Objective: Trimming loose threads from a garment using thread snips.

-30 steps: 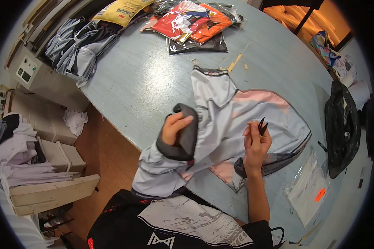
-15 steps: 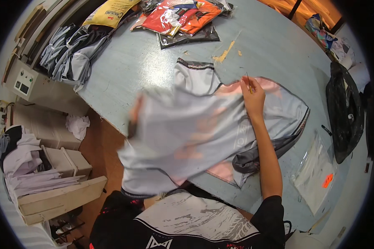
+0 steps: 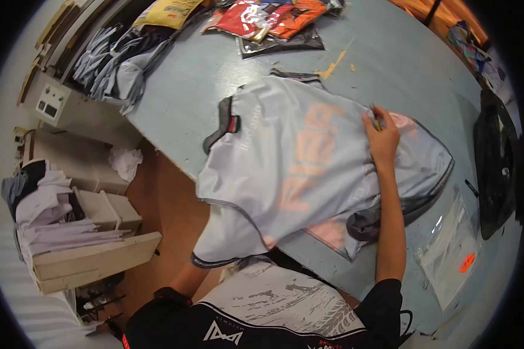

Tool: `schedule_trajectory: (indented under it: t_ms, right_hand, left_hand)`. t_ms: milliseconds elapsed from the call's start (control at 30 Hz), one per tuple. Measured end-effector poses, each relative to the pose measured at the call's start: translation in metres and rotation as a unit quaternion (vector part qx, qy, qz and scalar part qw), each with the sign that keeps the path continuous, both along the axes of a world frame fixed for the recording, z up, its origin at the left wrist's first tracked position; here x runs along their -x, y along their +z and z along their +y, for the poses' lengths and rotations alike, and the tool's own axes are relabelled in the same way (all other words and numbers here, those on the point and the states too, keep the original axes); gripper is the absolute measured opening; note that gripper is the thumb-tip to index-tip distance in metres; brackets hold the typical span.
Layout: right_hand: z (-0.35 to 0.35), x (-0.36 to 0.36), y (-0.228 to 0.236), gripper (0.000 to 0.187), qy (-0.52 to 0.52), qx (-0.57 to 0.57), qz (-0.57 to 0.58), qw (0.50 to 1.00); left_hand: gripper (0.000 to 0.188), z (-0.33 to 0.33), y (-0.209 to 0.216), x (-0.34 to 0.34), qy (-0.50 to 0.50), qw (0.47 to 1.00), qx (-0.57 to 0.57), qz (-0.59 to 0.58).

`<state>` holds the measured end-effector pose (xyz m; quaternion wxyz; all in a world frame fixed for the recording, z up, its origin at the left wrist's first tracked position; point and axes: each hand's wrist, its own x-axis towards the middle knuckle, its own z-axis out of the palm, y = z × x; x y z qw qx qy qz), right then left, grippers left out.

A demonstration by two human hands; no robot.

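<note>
As the right hand (image 3: 383, 136) pinches a slim tool (image 3: 379, 124) over the pale shirt (image 3: 247, 166), we can't tell the left hand's grip; fabric hides it. We mark the shirt on the table (image 3: 177, 99), overhanging its edge.

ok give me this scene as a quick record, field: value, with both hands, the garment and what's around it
garment: pale grey with faint orange print, spread on a blue-grey table
garment trim: dark band with a red patch, left end
right hand: on the garment, a small thin tool between its fingers
left hand: hidden; left forearm disappears at the garment's near edge
far side: plastic-wrapped clothes
far left: folded grey fabric
right side: black plastic bag, clear bag
</note>
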<state>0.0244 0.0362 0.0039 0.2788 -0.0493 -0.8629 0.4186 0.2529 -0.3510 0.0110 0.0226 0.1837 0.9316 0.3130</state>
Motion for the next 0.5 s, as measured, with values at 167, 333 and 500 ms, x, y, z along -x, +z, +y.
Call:
schedule_trajectory:
  t_ms: [167, 333, 500]
  right_hand:
    - [0.005, 0.0, -0.003, 0.039, -0.01, -0.022, -0.025, 0.999]
    - [0.022, -0.001, 0.001, 0.044, -0.005, -0.013, -0.026, 1.0]
    - [0.021, 0.003, -0.003, 0.046, 0.009, 0.009, 0.006, 1.0]
  left_hand:
    - [0.038, -0.055, 0.033, -0.052, -0.185, 0.899, -0.026, -0.395]
    - [0.023, -0.005, 0.177, 0.077, -0.407, 0.85, -0.009, -0.334]
    - [0.033, 0.076, 0.136, 0.254, -0.192, 0.967, -0.164, 0.036]
